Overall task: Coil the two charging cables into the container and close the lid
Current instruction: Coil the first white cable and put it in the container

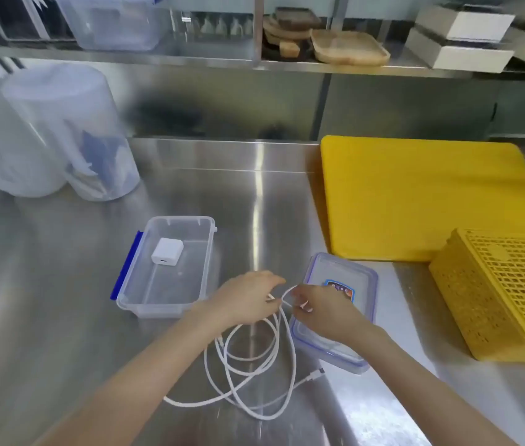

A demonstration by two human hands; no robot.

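Hands meet over steel counter (pixel 61 317): left hand (pixel 248 297) and right hand (pixel 316 309) each pinch white cable (pixel 254 365), loose loops lying below. Open container (pixel 164 268), holding white charger (pixel 167 251), sits just left; lid (pixel 335 317) under right hand.

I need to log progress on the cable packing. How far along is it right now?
Early stage. The container stands open, holding only a white charger block; no cable is inside. Both the left hand and the right hand hold the white cable, its loose loops on the counter. Coiling, placing in and fitting the lid remain.
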